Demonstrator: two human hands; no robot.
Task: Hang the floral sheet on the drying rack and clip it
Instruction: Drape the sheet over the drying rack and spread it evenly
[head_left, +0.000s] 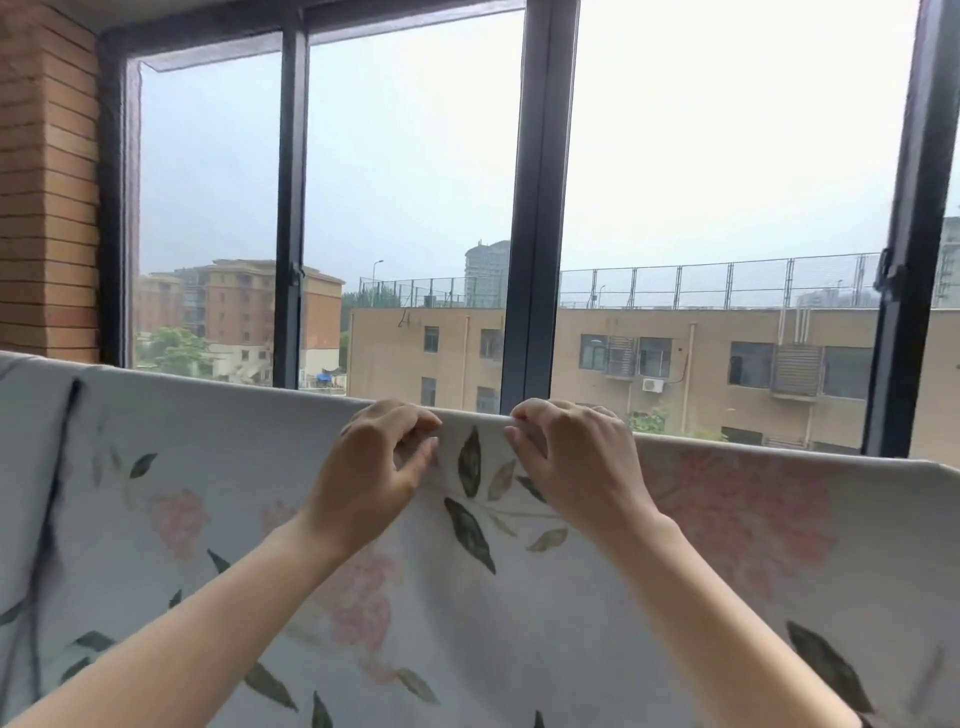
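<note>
Grey daylight is coming through the dark-framed window (540, 208) ahead. Raised close together, the left hand (374, 467) and right hand (576, 457) are each pinching the top fold of the floral sheet (519, 623), which is hanging below them and stretching away to both sides.

The floral sheet (208, 467) is printed on a pale blue-grey ground with faded pink blossoms and dark green and olive leaves on thin stems. The window frame (540, 208) is finished in dark blue-grey. The brick wall (47, 182) is laid in orange-tan courses with darker joints. Beyond the glass, a beige building (701, 353) and an orange-brown building (234, 301) are seen under a pale grey sky (415, 156).
</note>
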